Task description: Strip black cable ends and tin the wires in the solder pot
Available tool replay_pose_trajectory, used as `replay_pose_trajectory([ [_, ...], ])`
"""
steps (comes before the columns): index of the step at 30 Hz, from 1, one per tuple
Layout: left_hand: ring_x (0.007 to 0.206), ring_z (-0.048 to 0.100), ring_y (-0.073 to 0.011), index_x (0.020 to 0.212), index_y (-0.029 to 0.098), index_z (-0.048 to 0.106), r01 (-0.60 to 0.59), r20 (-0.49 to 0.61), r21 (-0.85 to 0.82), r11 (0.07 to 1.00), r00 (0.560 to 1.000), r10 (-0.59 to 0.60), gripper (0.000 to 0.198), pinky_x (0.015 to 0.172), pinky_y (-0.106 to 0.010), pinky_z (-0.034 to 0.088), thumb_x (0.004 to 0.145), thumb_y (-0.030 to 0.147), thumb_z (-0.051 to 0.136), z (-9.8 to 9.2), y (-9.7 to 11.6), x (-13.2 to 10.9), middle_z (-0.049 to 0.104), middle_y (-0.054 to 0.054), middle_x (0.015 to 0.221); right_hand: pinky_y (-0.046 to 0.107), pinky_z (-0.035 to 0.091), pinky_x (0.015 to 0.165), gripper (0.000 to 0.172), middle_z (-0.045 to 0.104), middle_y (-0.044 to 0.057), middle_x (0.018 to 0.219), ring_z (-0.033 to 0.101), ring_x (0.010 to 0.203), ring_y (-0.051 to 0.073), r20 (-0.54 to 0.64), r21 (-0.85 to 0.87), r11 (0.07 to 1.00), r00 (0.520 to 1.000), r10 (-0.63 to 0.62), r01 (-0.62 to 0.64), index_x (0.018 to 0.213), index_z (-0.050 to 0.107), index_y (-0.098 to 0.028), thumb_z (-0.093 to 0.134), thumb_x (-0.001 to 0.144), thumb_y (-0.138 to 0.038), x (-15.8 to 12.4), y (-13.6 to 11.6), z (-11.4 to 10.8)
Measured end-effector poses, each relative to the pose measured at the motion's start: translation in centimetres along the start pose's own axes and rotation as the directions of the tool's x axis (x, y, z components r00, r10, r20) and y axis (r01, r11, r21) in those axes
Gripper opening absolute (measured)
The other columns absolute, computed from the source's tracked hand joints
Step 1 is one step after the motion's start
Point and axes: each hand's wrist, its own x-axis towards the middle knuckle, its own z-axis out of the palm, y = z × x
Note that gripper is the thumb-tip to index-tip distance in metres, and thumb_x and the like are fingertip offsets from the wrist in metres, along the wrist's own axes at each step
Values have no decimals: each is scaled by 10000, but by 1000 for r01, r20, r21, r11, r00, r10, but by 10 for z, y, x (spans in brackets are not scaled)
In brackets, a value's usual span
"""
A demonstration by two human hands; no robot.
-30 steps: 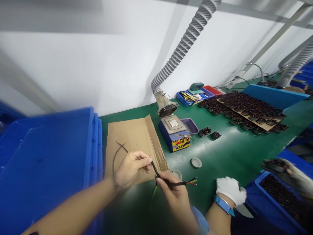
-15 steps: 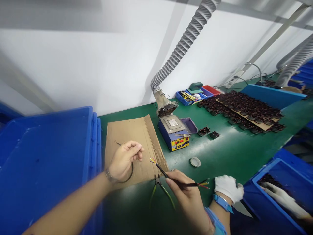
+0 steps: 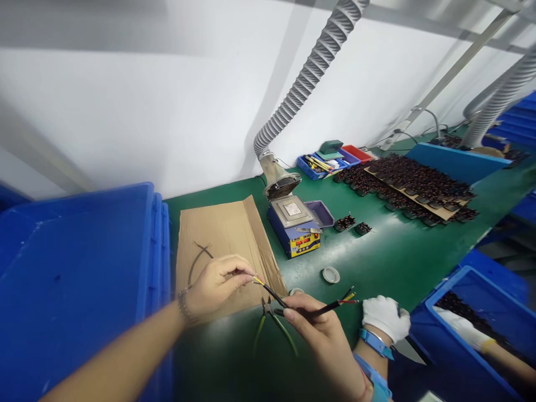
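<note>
My right hand (image 3: pixel 324 329) is closed round a black cable (image 3: pixel 274 295) that points up and left. Thin yellow and red wires (image 3: pixel 258 280) stick out of its stripped tip, and my left hand (image 3: pixel 224 282) pinches their ends between thumb and fingers. To the right of my right hand, coloured wire ends (image 3: pixel 347 299) protrude from black sheathing; I cannot tell whether this is the same cable. Another thin dark cable (image 3: pixel 196 261) lies on the cardboard sheet (image 3: pixel 218 220), partly hidden by my left hand. Green-handled cutting pliers (image 3: pixel 268 312) lie spread on the table between my hands.
Beyond the cardboard stands a blue soldering pot (image 3: pixel 293 223) beneath an extraction hose (image 3: pixel 310 75). Stacked blue crates (image 3: pixel 84 279) fill the left. Dark coil-like parts (image 3: pixel 419 178) cover the far right. A co-worker's white-gloved hand (image 3: pixel 385 318) is nearby, beside a blue bin (image 3: pixel 464 276).
My left hand has moved right and now pinches the wire ends, where it was apart from them before. The co-worker's far gloved hand has shifted in the bin.
</note>
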Motion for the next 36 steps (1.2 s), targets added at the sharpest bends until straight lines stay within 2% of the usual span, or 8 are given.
replay_pose_trajectory([
  [5,643,524,-111,720,147,561,51,45,4,999,998,-51,143,626,-240,420,809,206,466,-1,4,0,562,-19,678,240,434,694,112,609,14,770,542,743,141,40,-49,998,998,-39,40,864,608,-213,539,780,-240,2,0,1],
  [8,618,514,-109,709,145,524,111,69,-67,992,992,-107,166,615,-244,420,824,218,429,-1,5,0,535,-9,648,246,432,669,116,600,20,744,536,712,144,59,-74,995,996,-64,68,852,612,-200,524,787,-238,3,-3,1],
  [13,617,511,-113,729,149,494,168,-7,-97,981,986,-169,186,630,-265,422,849,246,390,-2,1,0,537,-6,627,248,429,671,117,594,20,747,545,721,145,72,-121,988,994,-87,95,851,609,-200,509,799,-229,2,-7,-3],
  [16,632,517,-112,748,149,523,89,-36,-13,996,995,-90,148,623,-258,421,834,223,428,-2,1,-2,548,-14,660,249,429,675,107,597,18,754,550,729,147,48,-145,983,993,-106,112,846,607,-203,516,795,-228,2,-8,-6],
  [20,705,546,-119,796,155,554,-68,-8,55,996,998,68,41,641,-247,435,782,173,520,2,2,-4,590,-36,759,257,433,687,115,601,23,775,555,741,151,44,-149,981,992,-116,121,863,602,-200,511,797,-225,2,-8,-8],
  [27,705,561,-120,778,157,560,-200,-18,65,978,979,202,75,642,-244,454,764,95,521,3,-1,-3,601,-40,738,260,438,668,118,591,26,749,550,722,152,57,-149,982,992,-110,117,860,605,-198,513,796,-237,3,-5,-5],
  [32,706,559,-118,759,152,551,-206,-10,71,976,978,207,79,641,-239,454,771,91,503,3,0,-3,592,-40,735,273,451,689,132,614,32,766,562,747,163,51,-162,981,993,-103,110,874,604,-193,511,798,-248,1,-5,-5],
  [36,668,544,-120,728,153,543,-145,-34,114,983,988,150,77,617,-242,442,784,133,494,1,1,-2,577,-34,701,265,459,692,117,634,24,801,578,777,167,-3,-205,973,994,-113,110,850,620,-213,527,788,-248,0,-6,-8],
])
